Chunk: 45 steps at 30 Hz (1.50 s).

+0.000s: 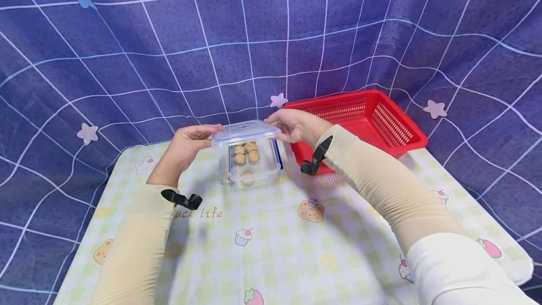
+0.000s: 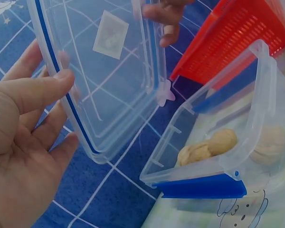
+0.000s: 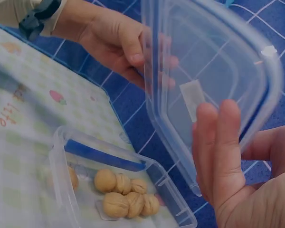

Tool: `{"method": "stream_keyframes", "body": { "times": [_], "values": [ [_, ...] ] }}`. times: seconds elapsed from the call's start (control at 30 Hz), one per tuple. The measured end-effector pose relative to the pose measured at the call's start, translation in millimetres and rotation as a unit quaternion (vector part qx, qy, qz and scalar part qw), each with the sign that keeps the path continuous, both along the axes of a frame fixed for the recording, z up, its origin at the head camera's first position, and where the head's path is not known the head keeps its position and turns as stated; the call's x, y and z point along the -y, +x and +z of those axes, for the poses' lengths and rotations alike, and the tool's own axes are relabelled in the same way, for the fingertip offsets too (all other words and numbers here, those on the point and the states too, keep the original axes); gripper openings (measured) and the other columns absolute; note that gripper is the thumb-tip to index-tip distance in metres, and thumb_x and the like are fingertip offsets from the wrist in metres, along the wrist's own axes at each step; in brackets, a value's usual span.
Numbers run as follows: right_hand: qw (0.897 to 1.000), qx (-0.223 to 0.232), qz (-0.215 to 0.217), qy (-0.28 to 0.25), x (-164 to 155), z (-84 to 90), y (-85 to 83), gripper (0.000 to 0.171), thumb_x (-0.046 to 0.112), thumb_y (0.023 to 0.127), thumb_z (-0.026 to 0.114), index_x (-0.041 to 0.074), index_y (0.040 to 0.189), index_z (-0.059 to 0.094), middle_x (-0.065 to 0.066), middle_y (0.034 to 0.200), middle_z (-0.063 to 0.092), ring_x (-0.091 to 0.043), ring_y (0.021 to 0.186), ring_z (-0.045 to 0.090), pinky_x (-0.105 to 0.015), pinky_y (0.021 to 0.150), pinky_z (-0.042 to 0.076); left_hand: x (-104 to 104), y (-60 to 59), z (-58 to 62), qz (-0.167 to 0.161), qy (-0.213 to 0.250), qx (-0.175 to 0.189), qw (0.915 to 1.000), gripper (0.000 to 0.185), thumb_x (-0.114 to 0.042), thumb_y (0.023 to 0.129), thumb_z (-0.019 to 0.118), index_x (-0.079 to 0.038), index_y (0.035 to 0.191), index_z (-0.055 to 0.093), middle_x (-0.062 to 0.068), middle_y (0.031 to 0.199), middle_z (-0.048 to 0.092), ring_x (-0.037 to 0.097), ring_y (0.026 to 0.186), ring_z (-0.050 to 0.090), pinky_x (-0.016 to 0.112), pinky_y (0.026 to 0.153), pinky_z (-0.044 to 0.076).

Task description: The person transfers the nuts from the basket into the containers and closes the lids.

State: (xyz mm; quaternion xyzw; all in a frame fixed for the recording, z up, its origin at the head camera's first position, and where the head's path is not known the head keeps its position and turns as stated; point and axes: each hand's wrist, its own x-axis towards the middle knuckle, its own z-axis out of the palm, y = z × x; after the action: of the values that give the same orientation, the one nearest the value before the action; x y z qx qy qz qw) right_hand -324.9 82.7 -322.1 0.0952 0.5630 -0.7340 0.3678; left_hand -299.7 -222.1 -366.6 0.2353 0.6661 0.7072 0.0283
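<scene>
Both hands hold a clear plastic lid [image 1: 245,130] with a blue seal, raised over a clear food container [image 2: 156,164]. My left hand [image 1: 185,147] pinches its left edge, with the thumb [image 2: 42,92] on one side and the fingers behind. At the opposite edge, my right hand [image 3: 237,166] grips it between thumb and fingers. The container stands uncovered on the table, blue latches [image 2: 204,187] on its sides. Several walnuts [image 3: 116,204] lie in rows inside it, and one more walnut [image 3: 72,179] shows through the near wall. A pale label [image 2: 111,34] sits on the lid.
A red perforated basket [image 1: 406,142] stands right of the container, behind my right forearm. The table has a checked cloth [image 1: 279,253] printed with cartoons. A blue grid-patterned curtain [image 1: 220,22] hangs behind the table's far edge.
</scene>
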Motion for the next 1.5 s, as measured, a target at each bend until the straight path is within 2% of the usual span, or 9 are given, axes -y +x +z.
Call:
{"method": "stream_keyframes", "body": {
  "times": [0.2, 0.37, 0.57, 0.77, 0.9, 1.07, 1.2, 1.33, 1.5],
  "values": [
    [1.000, 0.002, -0.010, -0.019, -1, -3.7, -2.8, 0.035, 0.011, 0.107, 0.049, 0.000, 0.077, 0.063, -0.011, 0.064, 0.066, -0.018, 0.052, 0.068, -0.023, 0.046, 0.056, 2, -2.8, -5.8, 0.026, -0.025, -0.020, 0.9992, 0.048, 0.024, 0.085, 0.059, 0.003, 0.128, 0.067, -0.003, 0.133, 0.067, 0.010, 0.128, 0.058, 0.027, 0.112, 0.041],
    [0.999, -0.012, -0.028, -0.029, 0, -3.0, -1.7, 0.033, 0.014, 0.107, 0.050, 0.003, 0.079, 0.064, -0.009, 0.063, 0.067, -0.016, 0.051, 0.066, -0.024, 0.045, 0.055, 0, -4.1, -1.7, 0.085, -0.050, 0.076, 0.9922, 0.071, 0.017, 0.091, 0.060, -0.008, 0.155, 0.041, 0.012, 0.160, 0.038, 0.026, 0.144, 0.040, 0.030, 0.113, 0.041],
    [0.998, -0.026, -0.043, -0.023, 3, -1.7, 0.7, 0.030, 0.015, 0.107, 0.050, 0.005, 0.082, 0.062, -0.008, 0.064, 0.068, -0.013, 0.052, 0.065, -0.022, 0.045, 0.054, 3, -4.2, 0.0, 0.046, 0.051, 0.243, 0.9676, 0.073, 0.003, 0.102, 0.054, -0.015, 0.163, 0.019, 0.007, 0.126, 0.062, 0.014, 0.103, 0.069, 0.028, 0.087, 0.059],
    [0.997, -0.043, -0.060, -0.001, 7, -3.8, 1.5, 0.020, 0.016, 0.106, 0.052, 0.006, 0.091, 0.061, -0.006, 0.069, 0.070, -0.011, 0.057, 0.066, -0.022, 0.050, 0.056, 6, -2.7, 2.3, -0.009, 0.124, 0.305, 0.9442, 0.038, -0.014, 0.109, 0.045, 0.001, 0.143, 0.038, 0.008, 0.104, 0.074, 0.023, 0.092, 0.074, 0.037, 0.079, 0.062],
    [0.996, -0.063, -0.063, 0.020, 9, -6.3, 2.2, 0.019, 0.017, 0.105, 0.054, 0.005, 0.093, 0.062, -0.005, 0.072, 0.070, -0.011, 0.060, 0.066, -0.023, 0.054, 0.056, 4, 1.0, 8.0, -0.008, 0.124, 0.310, 0.9427, 0.022, -0.010, 0.107, 0.049, -0.001, 0.127, 0.048, 0.009, 0.101, 0.074, 0.022, 0.089, 0.074, 0.034, 0.078, 0.063],
    [0.990, -0.111, -0.061, 0.059, 13, -8.1, 7.3, 0.019, 0.017, 0.106, 0.055, 0.002, 0.097, 0.062, -0.003, 0.074, 0.070, -0.011, 0.059, 0.062, -0.022, 0.052, 0.053, -2, 5.7, 15.2, 0.025, 0.090, 0.302, 0.9488, 0.056, 0.003, 0.100, 0.056, 0.004, 0.151, 0.031, 0.006, 0.092, 0.075, 0.015, 0.084, 0.075, 0.027, 0.075, 0.062],
    [0.981, -0.148, -0.087, 0.091, 21, -8.2, 15.3, 0.024, 0.016, 0.105, 0.055, -0.003, 0.120, 0.060, -0.007, 0.082, 0.071, -0.014, 0.063, 0.065, -0.023, 0.056, 0.055, -6, 9.0, 16.6, 0.057, 0.037, 0.283, 0.9567, 0.071, 0.004, 0.099, 0.058, 0.007, 0.158, 0.019, -0.001, 0.090, 0.074, 0.010, 0.080, 0.073, 0.023, 0.074, 0.061],
    [0.967, -0.185, -0.128, 0.116, 33, -9.5, 25.1, 0.043, 0.013, 0.105, 0.055, -0.005, 0.143, 0.046, -0.020, 0.115, 0.068, -0.023, 0.088, 0.069, -0.034, 0.078, 0.061, -10, 15.0, 16.6, 0.098, -0.026, 0.244, 0.9646, 0.066, 0.003, 0.099, 0.060, 0.008, 0.155, 0.027, -0.005, 0.097, 0.069, 0.005, 0.080, 0.070, 0.020, 0.075, 0.060],
    [0.947, -0.232, -0.154, 0.161, 45, -18.1, 36.8, 0.057, 0.014, 0.102, 0.056, -0.006, 0.152, 0.036, -0.024, 0.145, 0.049, -0.034, 0.122, 0.058, -0.045, 0.105, 0.050, -18, 22.2, 17.8, 0.135, -0.089, 0.198, 0.9667, 0.062, 0.000, 0.098, 0.062, 0.008, 0.153, 0.034, 0.019, 0.126, 0.057, 0.002, 0.082, 0.068, 0.020, 0.077, 0.059]
  ]
}}
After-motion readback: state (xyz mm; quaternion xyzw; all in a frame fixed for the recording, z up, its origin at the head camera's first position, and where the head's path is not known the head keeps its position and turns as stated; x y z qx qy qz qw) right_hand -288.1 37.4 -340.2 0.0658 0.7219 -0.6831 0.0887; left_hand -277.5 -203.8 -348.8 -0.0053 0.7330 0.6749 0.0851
